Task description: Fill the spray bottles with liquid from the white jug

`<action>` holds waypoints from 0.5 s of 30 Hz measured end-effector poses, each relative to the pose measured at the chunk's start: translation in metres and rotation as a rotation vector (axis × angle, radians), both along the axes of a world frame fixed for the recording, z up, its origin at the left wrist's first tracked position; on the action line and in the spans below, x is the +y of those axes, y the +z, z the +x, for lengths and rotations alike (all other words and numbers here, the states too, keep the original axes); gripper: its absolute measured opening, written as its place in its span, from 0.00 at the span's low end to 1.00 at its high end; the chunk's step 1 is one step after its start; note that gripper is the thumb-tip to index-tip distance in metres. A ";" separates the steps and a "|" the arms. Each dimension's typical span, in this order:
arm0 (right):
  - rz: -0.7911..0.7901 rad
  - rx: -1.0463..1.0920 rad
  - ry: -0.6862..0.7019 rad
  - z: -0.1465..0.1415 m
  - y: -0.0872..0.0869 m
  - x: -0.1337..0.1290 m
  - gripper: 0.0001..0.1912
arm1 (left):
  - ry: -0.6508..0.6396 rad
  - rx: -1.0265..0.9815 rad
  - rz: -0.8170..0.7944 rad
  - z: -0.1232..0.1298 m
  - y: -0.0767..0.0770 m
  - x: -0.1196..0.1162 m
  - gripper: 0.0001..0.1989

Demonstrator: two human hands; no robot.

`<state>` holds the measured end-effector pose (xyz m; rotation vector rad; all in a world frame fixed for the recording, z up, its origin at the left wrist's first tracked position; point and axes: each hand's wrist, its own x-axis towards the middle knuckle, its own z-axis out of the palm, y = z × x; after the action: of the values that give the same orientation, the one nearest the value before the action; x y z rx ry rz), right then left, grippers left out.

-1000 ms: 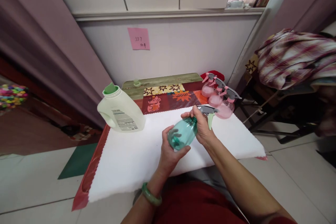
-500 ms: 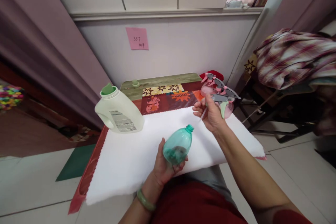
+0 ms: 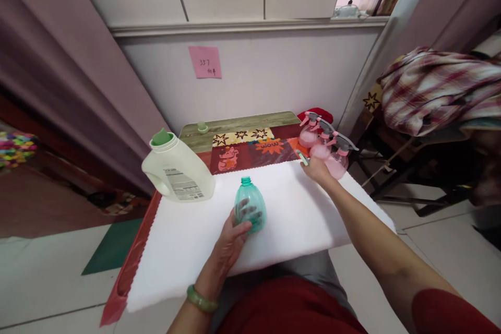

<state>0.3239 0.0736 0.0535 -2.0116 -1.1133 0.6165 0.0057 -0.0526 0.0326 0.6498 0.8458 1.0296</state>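
A clear green bottle (image 3: 250,207) with an uncapped neck stands upright over the white cloth, and my left hand (image 3: 235,237) is wrapped round its lower part. At the right of the table my right hand (image 3: 314,168) is closed on a spray head (image 3: 302,157), of which only a pale green end shows. Right beside that hand are several pink spray bottles (image 3: 337,165) with grey and pink heads. A large pale jug (image 3: 182,169) with an open mouth rests on the cloth at the left.
The white cloth (image 3: 188,250) covers most of the table. A green cap (image 3: 202,127) lies on the patterned strip behind. A plaid cloth (image 3: 430,91) is heaped at the right, and a pink note (image 3: 205,62) hangs on the wall.
The green bottle has moved left and turned upright in my left hand. My right hand has lowered the spray head to the table beside the pink bottles.
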 end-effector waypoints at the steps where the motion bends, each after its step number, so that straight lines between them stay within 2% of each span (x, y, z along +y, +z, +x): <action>1: -0.037 -0.070 -0.010 0.001 -0.008 -0.002 0.11 | 0.018 0.064 0.059 0.002 0.000 0.006 0.33; 5: -0.149 -0.292 0.014 0.005 -0.027 -0.010 0.22 | 0.148 0.320 0.260 0.015 -0.007 0.044 0.33; 11: -0.231 -0.447 0.105 0.012 -0.030 -0.024 0.23 | 0.228 0.523 0.404 0.037 -0.023 0.106 0.41; 13: -0.219 -0.505 0.124 0.013 -0.030 -0.033 0.23 | 0.257 0.581 0.455 0.044 -0.023 0.121 0.42; 15: -0.140 -0.618 0.139 0.012 -0.032 -0.044 0.24 | 0.277 0.623 0.512 0.051 -0.023 0.132 0.41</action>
<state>0.3355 0.0292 0.0213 -2.3350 -1.6128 0.1298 0.0566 0.0797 0.0098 1.3602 1.2461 1.3349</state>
